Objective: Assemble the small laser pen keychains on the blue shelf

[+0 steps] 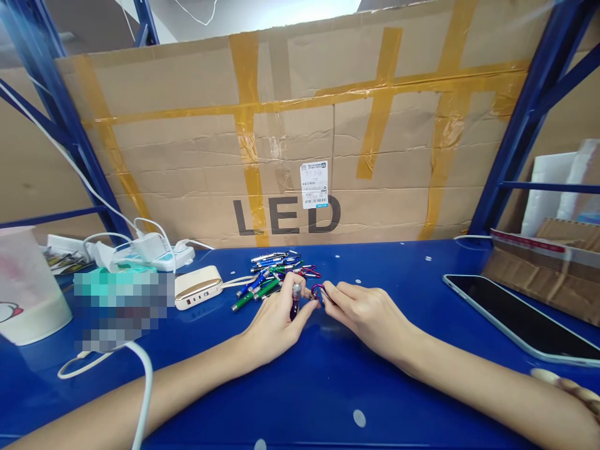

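My left hand (281,315) is closed around a small dark penlight (294,302) with a silver end, held roughly upright above the table. A curved purple-red carabiner clip (317,289) shows between my two hands. My right hand (363,306) pinches at the clip's right side; its fingertips hide part of it, and I cannot make out whether a smaller piece is there too. Just behind my left hand lies a pile of green, blue and silver penlights (255,294), some with clips.
Left of the pile are a white power bank (199,286), a power strip (171,257) with cables and a plastic cup (28,290). A tablet-like device (520,319) and a cardboard box (544,269) lie right. A large cardboard sheet (290,144) stands behind the blue table (328,394).
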`<state>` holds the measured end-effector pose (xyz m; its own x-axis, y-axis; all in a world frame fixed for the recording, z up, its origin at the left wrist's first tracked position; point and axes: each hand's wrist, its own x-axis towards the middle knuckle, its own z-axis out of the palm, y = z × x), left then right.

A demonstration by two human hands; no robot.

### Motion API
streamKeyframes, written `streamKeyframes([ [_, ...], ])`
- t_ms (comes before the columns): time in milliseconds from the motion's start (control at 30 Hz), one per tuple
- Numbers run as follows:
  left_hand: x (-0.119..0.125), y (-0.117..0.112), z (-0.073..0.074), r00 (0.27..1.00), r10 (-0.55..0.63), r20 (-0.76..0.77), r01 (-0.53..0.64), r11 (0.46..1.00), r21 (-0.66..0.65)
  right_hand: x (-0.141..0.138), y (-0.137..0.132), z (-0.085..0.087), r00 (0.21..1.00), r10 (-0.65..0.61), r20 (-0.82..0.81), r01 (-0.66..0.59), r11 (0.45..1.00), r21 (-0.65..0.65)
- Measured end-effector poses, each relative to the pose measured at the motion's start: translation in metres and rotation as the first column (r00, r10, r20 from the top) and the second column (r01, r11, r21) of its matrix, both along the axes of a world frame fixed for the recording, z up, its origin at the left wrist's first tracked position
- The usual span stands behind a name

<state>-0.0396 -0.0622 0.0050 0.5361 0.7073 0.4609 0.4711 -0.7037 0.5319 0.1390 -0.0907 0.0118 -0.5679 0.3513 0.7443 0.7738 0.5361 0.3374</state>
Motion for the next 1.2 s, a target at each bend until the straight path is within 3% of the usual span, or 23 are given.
streamKeyframes([
  [567, -0.0005, -0.0001, -0.0009, 0.992, -0.121, 0.03, 0.123, 0.989, -0.083, -0.001, -0.0002, -0.0014, 0.999, 0.01, 0.037, -0.011, 1.0, 0.01],
  [900, 0.002, -0.0014, 0.0041, 0.981, -0.179, 0.071, 0.188, 0.97, -0.157, 0.001, 0.0003, -0.0035, 0.999, 0.008, 0.039, -0.005, 0.998, -0.068],
  [1200, 0.001, 0.0023, 0.005, 0.985, -0.098, 0.144, 0.125, 0.972, -0.197, 0.0016, 0.0005, -0.0002, 0.998, 0.054, -0.035, -0.054, 0.999, 0.009],
])
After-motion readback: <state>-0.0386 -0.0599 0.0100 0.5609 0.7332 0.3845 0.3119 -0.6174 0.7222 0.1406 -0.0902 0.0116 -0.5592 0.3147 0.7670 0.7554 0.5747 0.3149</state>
